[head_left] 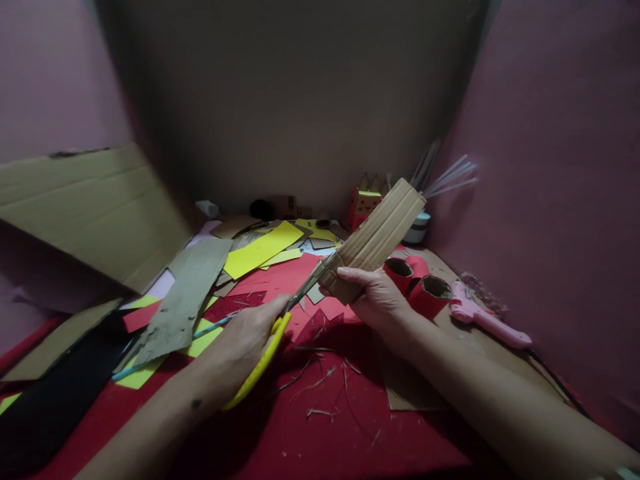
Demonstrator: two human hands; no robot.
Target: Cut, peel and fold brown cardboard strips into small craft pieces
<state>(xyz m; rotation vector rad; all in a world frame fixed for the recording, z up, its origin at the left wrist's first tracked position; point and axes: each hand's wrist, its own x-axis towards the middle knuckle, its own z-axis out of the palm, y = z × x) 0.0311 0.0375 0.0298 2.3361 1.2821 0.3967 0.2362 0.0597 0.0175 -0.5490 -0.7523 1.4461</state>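
Note:
My left hand is closed round the yellow handles of a pair of scissors, whose blades point up and to the right. A strip of corrugated cardboard is gripped near its lower end by my right hand, the thumb lying on its face. The blades meet the strip's left edge close to that thumb; how far they reach into it I cannot tell. The strip leans up and to the right above the red tabletop.
Red card rolls and a pink glue gun lie to the right on cardboard. Yellow paper and scraps cover the middle. A grey cardboard piece and a large cardboard panel are at left. Clear sticks stand behind.

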